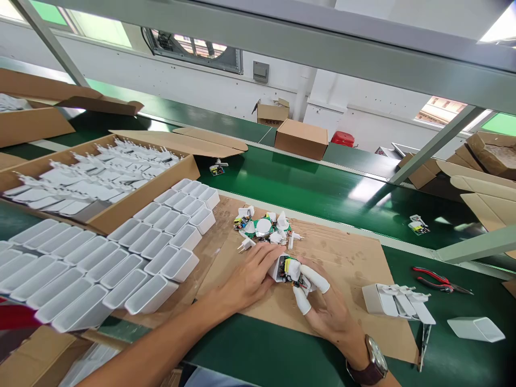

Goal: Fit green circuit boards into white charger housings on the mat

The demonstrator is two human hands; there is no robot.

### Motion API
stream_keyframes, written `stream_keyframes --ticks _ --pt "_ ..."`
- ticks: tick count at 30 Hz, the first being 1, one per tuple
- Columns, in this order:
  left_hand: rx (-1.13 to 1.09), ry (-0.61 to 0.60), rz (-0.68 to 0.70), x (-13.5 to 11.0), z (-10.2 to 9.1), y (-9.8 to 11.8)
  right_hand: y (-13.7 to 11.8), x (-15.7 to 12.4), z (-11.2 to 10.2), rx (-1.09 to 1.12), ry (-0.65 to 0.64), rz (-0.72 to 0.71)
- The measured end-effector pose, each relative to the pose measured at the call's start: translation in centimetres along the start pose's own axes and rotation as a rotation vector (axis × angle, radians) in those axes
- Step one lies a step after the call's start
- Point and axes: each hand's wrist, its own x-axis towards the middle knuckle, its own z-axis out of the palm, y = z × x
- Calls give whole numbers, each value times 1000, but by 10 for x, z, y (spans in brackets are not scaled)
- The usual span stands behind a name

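My left hand (257,269) is closed around a white plastic housing (276,269), whose open end faces right. In my right hand (322,301), white-covered fingers pinch a small circuit board assembly (292,270) with a yellow part and white pieces. The board sits at the mouth of the housing, partly inside it; how deep it reaches is hidden. Both hands are over a cardboard sheet (346,263). Just beyond them lies a pile of circuit boards with white plug pieces (264,227).
Rows of open white housings (133,263) stand at left, beside a carton of white plug parts (189,166). On the right are filled housings (374,300), red-handled pliers (437,279), tweezers (424,344) and a lone housing (475,329). A green conveyor belt (282,177) runs behind.
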Motion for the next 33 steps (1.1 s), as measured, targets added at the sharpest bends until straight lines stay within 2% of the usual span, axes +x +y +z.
stream_keyframes --ticks 11,33 --pt "-24 -4 5 1 0 1 -2 -1 -1 -4 -49 44" --pt "-56 14 22 3 -2 1 4 -2 1 10 -38 37"
